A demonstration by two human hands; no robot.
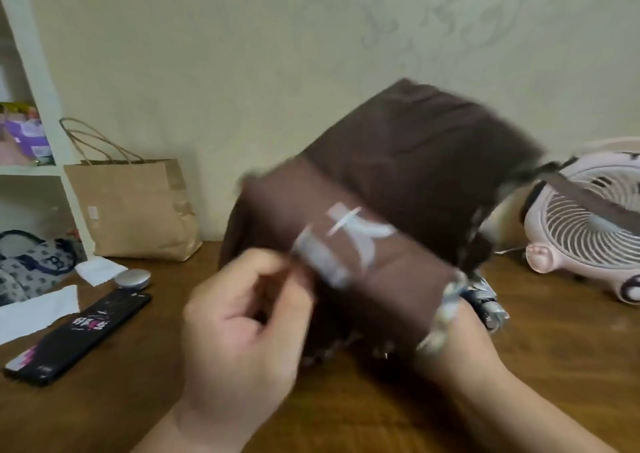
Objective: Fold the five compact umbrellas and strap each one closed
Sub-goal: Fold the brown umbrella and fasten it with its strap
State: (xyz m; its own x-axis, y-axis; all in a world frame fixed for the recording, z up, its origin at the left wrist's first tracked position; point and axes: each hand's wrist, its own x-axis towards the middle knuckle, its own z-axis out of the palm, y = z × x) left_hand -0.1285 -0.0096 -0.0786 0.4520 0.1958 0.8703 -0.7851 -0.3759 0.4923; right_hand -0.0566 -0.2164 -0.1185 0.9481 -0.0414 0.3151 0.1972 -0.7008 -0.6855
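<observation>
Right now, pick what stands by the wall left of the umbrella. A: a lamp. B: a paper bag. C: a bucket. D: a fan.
B: the paper bag stands left of the umbrella, while the fan is on its right.

Cream wall [207,54], wooden table [121,400], white shelf [31,58].

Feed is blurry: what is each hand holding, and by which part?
Left hand pinches the brown umbrella by canopy fabric beside the white print; right hand sits under its lower end, grip hidden.
</observation>
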